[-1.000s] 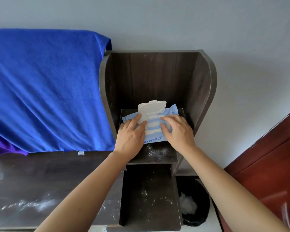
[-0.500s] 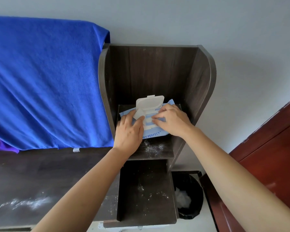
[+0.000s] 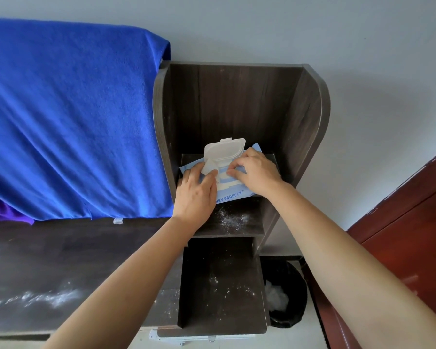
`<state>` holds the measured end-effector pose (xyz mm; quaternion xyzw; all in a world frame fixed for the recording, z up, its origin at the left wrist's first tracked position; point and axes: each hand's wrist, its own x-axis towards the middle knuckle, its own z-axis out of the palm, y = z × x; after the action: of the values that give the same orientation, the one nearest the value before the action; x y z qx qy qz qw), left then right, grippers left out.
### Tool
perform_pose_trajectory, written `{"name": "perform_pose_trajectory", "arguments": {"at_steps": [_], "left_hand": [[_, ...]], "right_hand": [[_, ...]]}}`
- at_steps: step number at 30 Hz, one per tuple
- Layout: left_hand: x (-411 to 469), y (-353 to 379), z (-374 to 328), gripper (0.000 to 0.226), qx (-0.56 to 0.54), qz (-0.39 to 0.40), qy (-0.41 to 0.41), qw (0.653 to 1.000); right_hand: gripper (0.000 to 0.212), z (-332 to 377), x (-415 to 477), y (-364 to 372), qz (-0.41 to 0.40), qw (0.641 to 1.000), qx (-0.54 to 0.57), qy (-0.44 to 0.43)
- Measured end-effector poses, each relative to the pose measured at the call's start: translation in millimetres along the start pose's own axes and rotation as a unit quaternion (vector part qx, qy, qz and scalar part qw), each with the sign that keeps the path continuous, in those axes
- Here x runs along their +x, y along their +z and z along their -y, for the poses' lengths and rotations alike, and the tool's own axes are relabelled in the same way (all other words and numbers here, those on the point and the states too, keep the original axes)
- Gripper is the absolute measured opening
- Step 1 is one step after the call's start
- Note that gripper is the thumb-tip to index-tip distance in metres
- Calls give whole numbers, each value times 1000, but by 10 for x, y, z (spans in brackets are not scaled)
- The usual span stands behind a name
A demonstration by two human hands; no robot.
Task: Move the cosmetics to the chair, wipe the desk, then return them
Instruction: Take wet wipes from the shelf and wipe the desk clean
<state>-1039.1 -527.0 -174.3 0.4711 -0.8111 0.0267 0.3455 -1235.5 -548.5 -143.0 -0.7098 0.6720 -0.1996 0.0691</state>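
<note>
Head view: the dusty dark desk [image 3: 61, 260] lies below the fingers; on its shelf [image 3: 237, 222], a blue wipes pack [image 3: 230, 195] reading "HEY PERFECT", lid [image 3: 224, 149] up. Left hand [image 3: 195, 195] pinches a white wipe [image 3: 209, 168]; right hand [image 3: 256, 172] presses the pack, fingertips together.

Matt dark wood-grain shelf [image 3: 237, 107], dusted with white powder. Glossy plastic wipes pack [image 3: 233, 193]; white plastic lid [image 3: 224, 149]. Fuzzy blue cloth [image 3: 68, 122].

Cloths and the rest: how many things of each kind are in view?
Cloths: 2, blue, purple
Wipes packs: 1
Bins: 1
Hands: 2, left, right
Total: 6
</note>
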Motion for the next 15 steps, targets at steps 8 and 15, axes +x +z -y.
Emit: {"name": "perform_pose_trajectory", "arguments": {"at_steps": [8,15], "left_hand": [[8,7,3,21,7,10,-8,1000],[5,22,4,20,5,2,-14,1000]], "right_hand": [[22,23,-54,54,-27,999,22,-8],[26,-53,-47,-98,31,998,55,-29]]}}
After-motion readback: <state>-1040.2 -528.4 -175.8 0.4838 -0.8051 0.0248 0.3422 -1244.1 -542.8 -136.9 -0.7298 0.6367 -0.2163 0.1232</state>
